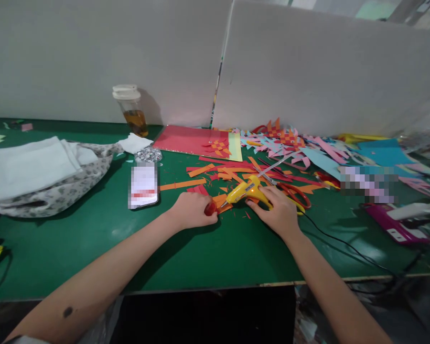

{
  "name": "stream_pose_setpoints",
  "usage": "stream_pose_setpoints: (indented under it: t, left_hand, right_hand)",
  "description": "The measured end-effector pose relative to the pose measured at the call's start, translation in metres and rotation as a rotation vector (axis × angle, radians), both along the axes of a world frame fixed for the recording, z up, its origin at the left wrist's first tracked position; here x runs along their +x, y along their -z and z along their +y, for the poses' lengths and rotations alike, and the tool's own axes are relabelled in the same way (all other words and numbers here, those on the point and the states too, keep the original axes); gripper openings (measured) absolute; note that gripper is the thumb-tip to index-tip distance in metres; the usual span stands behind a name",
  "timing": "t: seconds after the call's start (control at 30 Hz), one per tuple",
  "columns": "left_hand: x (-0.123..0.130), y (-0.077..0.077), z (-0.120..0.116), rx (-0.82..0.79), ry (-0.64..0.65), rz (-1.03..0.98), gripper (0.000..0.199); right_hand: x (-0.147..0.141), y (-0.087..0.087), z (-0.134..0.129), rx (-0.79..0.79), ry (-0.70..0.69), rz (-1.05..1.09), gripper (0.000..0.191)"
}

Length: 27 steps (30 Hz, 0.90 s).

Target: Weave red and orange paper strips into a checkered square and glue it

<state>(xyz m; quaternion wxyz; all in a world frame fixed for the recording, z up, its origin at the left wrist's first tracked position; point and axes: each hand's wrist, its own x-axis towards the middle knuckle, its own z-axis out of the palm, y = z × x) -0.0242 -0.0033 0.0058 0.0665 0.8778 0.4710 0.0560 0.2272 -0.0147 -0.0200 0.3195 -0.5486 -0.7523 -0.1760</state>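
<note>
My right hand [278,212] is wrapped around a yellow hot glue gun [246,189], with a glue stick out of its back end and its nozzle pointing left. My left hand [191,210] is closed on a curled red paper strip [210,208], right at the nozzle tip. The fingers hide part of this strip. Orange-handled scissors [294,193] lie just behind my right hand. Loose orange strips [200,170] and red paper scraps are scattered around and beyond both hands.
A phone [144,185] lies left of the strips. Behind stand a lidded cup of tea [134,117] and a red paper sheet [181,141] bearing a woven paper fish [218,145]. More woven pieces [281,136] sit right. A cord runs towards a purple power strip [397,229]. Cloth [32,167] lies left.
</note>
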Motion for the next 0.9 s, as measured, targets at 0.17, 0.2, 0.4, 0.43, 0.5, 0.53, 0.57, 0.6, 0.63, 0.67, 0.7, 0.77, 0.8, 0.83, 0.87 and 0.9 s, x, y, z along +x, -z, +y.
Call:
stream_pose_setpoints:
  t: [0.17, 0.2, 0.4, 0.43, 0.5, 0.53, 0.57, 0.6, 0.63, 0.67, 0.7, 0.77, 0.8, 0.83, 0.87, 0.9]
  left_hand:
    - [-0.0005, 0.0022, -0.0001, 0.012, -0.001, -0.014, 0.03]
    - [-0.0005, 0.002, -0.0001, 0.011, 0.0, -0.015, 0.031]
    - [0.0002, -0.0007, -0.0003, -0.005, -0.009, -0.001, 0.031]
    - [0.0003, -0.0008, -0.0004, -0.006, -0.012, 0.002, 0.031]
    - [0.0002, -0.0007, -0.0005, -0.009, -0.013, 0.004, 0.031]
    - [0.0001, -0.0005, -0.0005, -0.012, -0.011, 0.003, 0.032]
    - [0.0, -0.0003, -0.0005, -0.014, -0.01, 0.0, 0.032]
    - [0.0, -0.0002, -0.0005, -0.016, -0.009, -0.002, 0.032]
    - [-0.0001, -0.0001, -0.0005, -0.019, -0.009, -0.004, 0.032]
    - [0.0, -0.0002, -0.0006, -0.023, -0.011, -0.005, 0.032]
    - [0.0001, -0.0004, -0.0006, -0.028, -0.013, -0.004, 0.032]
    - [0.0003, -0.0011, -0.0009, -0.037, -0.018, -0.002, 0.032]
    - [0.0005, -0.0016, -0.001, -0.04, -0.02, -0.001, 0.032]
    - [0.0007, -0.0021, -0.0012, -0.043, -0.021, 0.0, 0.032]
    - [0.0009, -0.0026, -0.0013, -0.045, -0.023, 0.001, 0.033]
    - [0.001, -0.003, -0.0014, -0.048, -0.026, 0.003, 0.033]
  right_hand:
    - [-0.0006, 0.0013, 0.0005, -0.023, -0.008, -0.006, 0.043]
    - [-0.0007, 0.0015, 0.0007, -0.022, 0.005, -0.003, 0.043]
    - [-0.0004, 0.0025, 0.0004, -0.028, -0.016, -0.016, 0.047]
    - [-0.0004, 0.0027, 0.0003, -0.027, -0.014, -0.011, 0.047]
    - [-0.0003, 0.0029, 0.0003, -0.028, -0.001, -0.008, 0.047]
    - [-0.0003, 0.003, 0.0004, -0.031, 0.003, -0.007, 0.047]
    - [-0.0003, 0.003, 0.0006, -0.036, -0.003, -0.008, 0.047]
    - [-0.0004, 0.0031, 0.0008, -0.043, -0.013, -0.006, 0.047]
    - [-0.0005, 0.0031, 0.001, -0.049, -0.025, -0.001, 0.046]
    - [-0.0006, 0.003, 0.0011, -0.054, -0.034, 0.01, 0.046]
    - [-0.0006, 0.003, 0.0012, -0.058, -0.037, 0.024, 0.046]
    - [-0.0008, 0.0028, 0.0013, -0.069, -0.037, 0.043, 0.047]
    - [-0.0008, 0.0026, 0.0012, -0.079, -0.039, 0.045, 0.047]
    - [-0.0009, 0.0024, 0.0011, -0.091, -0.042, 0.042, 0.047]
    - [-0.001, 0.0021, 0.001, -0.104, -0.047, 0.037, 0.047]
    - [-0.0012, 0.0018, 0.0009, -0.111, -0.048, 0.034, 0.046]
